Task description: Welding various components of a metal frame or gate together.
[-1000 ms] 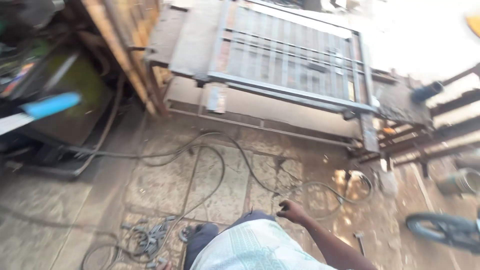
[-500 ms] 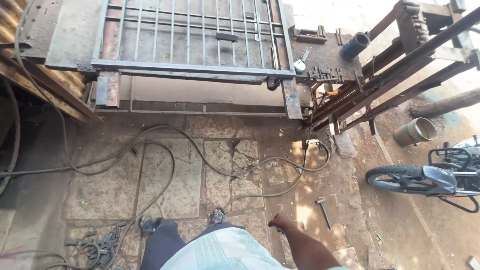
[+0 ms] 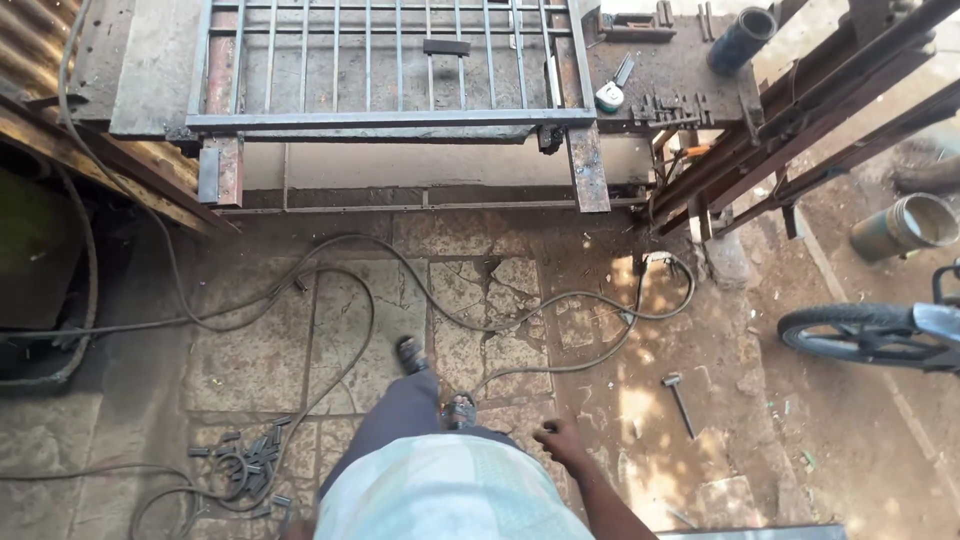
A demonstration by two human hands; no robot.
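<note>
Cracked stone floor [image 3: 250,360] of an outdoor welding yard, sun patches on the right. Walking toward the table [image 3: 660,70] at top, metal grille [image 3: 390,60] lying flat on it, tape measure [image 3: 608,95] and dark pipe [image 3: 742,38] just beside the grille.

Right hand [image 3: 562,440] hanging free by the hip, fingers loosely apart, holding nothing. Left hand not in view. Feet [image 3: 412,353] stepping right among the cables [image 3: 330,300] snaking across the floor.

Nearest loose things: hammer [image 3: 680,400] lying on the floor to the right of the hand, apart from it; pile of short metal offcuts [image 3: 245,460] by the left leg.

Risks, judging from the layout: snagging a foot in the cable loops, likely since one loop is running directly under the stride; rolling an ankle on the offcuts or the broken slab edges; kicking the hammer if drifting right; brushing the bicycle wheel [image 3: 860,335] or the leaning steel frame [image 3: 800,130] at far right. Grille overhanging the table edge, possibly catching a shin or hip on approach.
</note>
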